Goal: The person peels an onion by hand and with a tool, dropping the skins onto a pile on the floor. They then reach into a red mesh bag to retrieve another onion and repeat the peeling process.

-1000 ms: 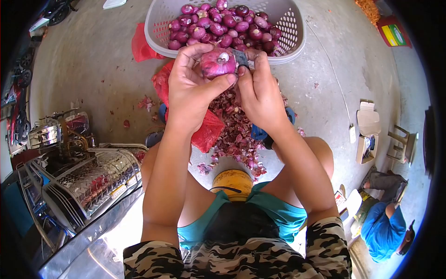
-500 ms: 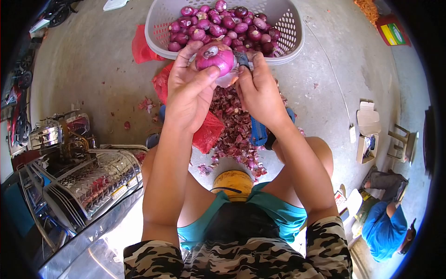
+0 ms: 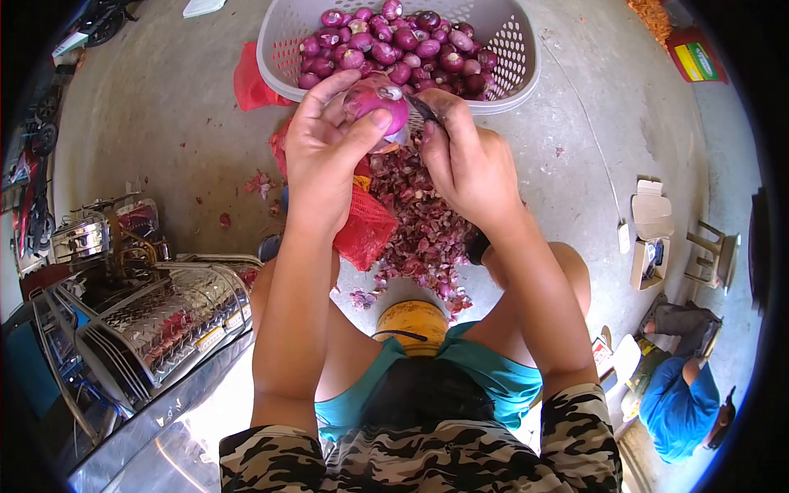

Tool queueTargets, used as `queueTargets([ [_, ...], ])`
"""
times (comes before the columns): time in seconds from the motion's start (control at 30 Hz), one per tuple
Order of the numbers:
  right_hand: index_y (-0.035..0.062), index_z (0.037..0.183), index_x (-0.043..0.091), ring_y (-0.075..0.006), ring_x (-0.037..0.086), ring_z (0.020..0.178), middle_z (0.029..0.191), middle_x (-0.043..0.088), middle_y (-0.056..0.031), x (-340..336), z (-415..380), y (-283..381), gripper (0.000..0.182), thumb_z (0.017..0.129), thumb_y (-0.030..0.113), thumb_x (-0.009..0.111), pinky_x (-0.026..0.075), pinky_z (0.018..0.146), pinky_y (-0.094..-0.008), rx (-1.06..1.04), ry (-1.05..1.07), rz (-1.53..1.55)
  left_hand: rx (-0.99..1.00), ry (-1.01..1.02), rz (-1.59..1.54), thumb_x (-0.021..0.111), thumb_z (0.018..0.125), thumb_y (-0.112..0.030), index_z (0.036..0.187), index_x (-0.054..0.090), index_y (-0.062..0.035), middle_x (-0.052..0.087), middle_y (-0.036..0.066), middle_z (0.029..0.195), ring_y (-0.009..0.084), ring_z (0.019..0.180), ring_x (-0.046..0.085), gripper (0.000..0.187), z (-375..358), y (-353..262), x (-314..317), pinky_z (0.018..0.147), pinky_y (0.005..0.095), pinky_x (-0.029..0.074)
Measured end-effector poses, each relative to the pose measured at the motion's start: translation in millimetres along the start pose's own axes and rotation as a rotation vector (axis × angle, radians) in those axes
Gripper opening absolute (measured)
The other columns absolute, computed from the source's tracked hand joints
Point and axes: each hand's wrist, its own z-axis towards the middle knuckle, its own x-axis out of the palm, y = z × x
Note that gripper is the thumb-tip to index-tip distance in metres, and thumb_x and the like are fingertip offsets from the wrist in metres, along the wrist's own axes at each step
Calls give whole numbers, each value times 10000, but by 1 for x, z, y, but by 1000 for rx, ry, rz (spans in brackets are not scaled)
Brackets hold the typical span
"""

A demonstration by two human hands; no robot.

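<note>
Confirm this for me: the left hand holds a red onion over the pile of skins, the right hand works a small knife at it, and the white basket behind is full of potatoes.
One detail is wrong. The head view shows the white basket full of peeled red onions, not potatoes. The rest stands: the left hand holds a red onion over the pile of skins, and the right hand works a small knife at it.

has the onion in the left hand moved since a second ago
Yes. The onion in the left hand has gone up the picture, closer to the basket rim, with its cut end now turned toward the knife.
</note>
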Motion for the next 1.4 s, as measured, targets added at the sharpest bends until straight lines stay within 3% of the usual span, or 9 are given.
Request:
queueTargets([
  [0.13, 81, 1181, 444, -334, 590, 528, 632, 590, -156, 3, 2, -1, 342, 857, 137, 536, 467, 455, -422, -112, -107, 9, 18, 9, -34, 600, 840, -35, 1242, 426, -11, 564, 154, 1154, 198, 985, 597, 438, 1, 0, -1, 780, 312, 540],
  [0.23, 72, 1214, 418, -338, 587, 522, 646, 598, -156, 1, 1, 10, 362, 876, 153, 521, 467, 457, -420, 61, -15, 96, 15, 11, -58, 602, 840, -34, 1241, 428, -11, 562, 154, 1154, 200, 986, 596, 438, 1, 0, 0, 780, 315, 541],
  [0.83, 60, 1202, 402, -349, 586, 519, 638, 597, -169, 11, 0, 11, 371, 853, 111, 521, 456, 443, -445, 106, -19, -43, -21, 11, -65, 625, 828, -39, 1234, 440, -18, 559, 147, 1154, 196, 981, 595, 447, -3, 1, 1, 767, 304, 542],
  [0.93, 42, 1201, 374, -374, 626, 636, 761, 635, -187, 5, 1, 17, 310, 909, 95, 464, 476, 545, -458, 174, 61, -32, -31, 26, -103, 610, 835, -45, 1238, 436, -21, 547, 162, 1179, 210, 1001, 591, 440, -3, 2, 1, 776, 307, 536],
  [1.03, 70, 1196, 376, -378, 583, 542, 616, 585, -185, 11, -1, 9, 351, 873, 121, 502, 456, 486, -477, 166, -29, 8, -43, 64, -208, 590, 852, -86, 1248, 427, -26, 525, 190, 1215, 241, 1057, 569, 432, -2, 3, 0, 773, 291, 512],
  [1.23, 64, 1218, 342, -399, 586, 571, 596, 579, -184, 5, 1, 7, 353, 904, 162, 468, 441, 528, -489, 367, 75, 200, -55, 104, -322, 570, 873, -158, 1264, 416, -33, 503, 211, 1248, 273, 1133, 526, 438, 1, -3, -5, 755, 251, 464],
  [1.33, 59, 1255, 340, -401, 592, 607, 616, 589, -172, -2, 2, 13, 378, 917, 187, 454, 451, 545, -461, 312, 55, 360, -46, 97, -270, 571, 874, -152, 1263, 421, -33, 513, 202, 1241, 255, 1121, 534, 434, 0, -3, -6, 757, 252, 468],
  [1.4, 50, 1277, 343, -360, 607, 609, 639, 598, -153, -4, 1, 10, 392, 926, 195, 443, 460, 550, -425, 195, 64, 365, -31, 114, -228, 574, 872, -145, 1261, 426, -34, 521, 196, 1235, 243, 1109, 542, 431, 0, -1, -8, 760, 256, 470],
])
